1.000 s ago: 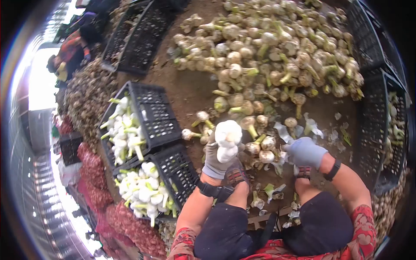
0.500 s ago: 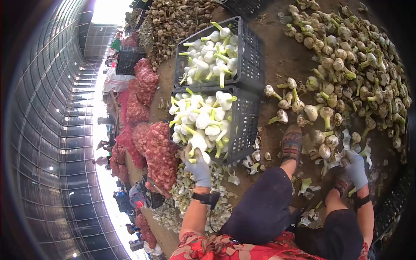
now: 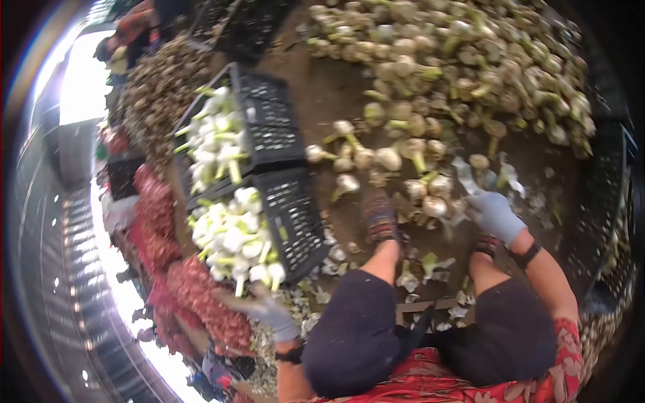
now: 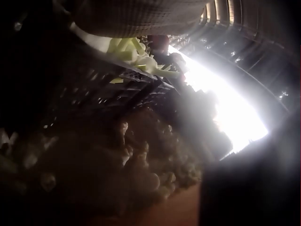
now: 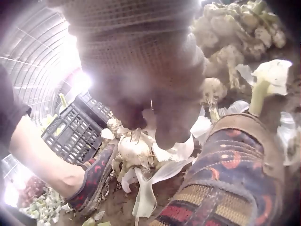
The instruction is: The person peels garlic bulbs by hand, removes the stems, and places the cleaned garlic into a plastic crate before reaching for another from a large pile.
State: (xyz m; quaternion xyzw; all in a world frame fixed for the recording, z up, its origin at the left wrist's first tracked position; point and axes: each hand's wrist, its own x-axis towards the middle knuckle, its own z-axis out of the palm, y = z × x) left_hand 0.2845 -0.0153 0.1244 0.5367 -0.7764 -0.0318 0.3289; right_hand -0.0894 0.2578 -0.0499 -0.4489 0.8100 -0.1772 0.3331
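Observation:
My left hand (image 3: pixel 267 317), gloved and blurred, is just below the nearer crate of peeled garlic (image 3: pixel 236 238). Its fingers reach out straight with nothing in them. In the left wrist view the glove (image 4: pixel 136 18) fills the top, dark against bright light. My right hand (image 3: pixel 497 216), in a pale grey glove, hangs low over loose garlic and husks between the feet. Its fingertips (image 5: pixel 171 136) point down right above a pale garlic bulb (image 5: pixel 135 150) with torn husk (image 5: pixel 181 149) around it. I cannot tell whether they pinch the husk.
A second black crate (image 3: pixel 269 114) of peeled garlic stands behind the first. A big heap of unpeeled garlic (image 3: pixel 463 60) covers the far ground. Red mesh sacks (image 3: pixel 208 302) lie at left, another black crate (image 3: pixel 605 208) at right. Another person (image 3: pixel 134 27) is far left.
The left hand carried white peeled garlic bulbs to the nearer crate, let them go and drew back, its fingers now straight. The view swung left, then back. The right hand stays low by the husks.

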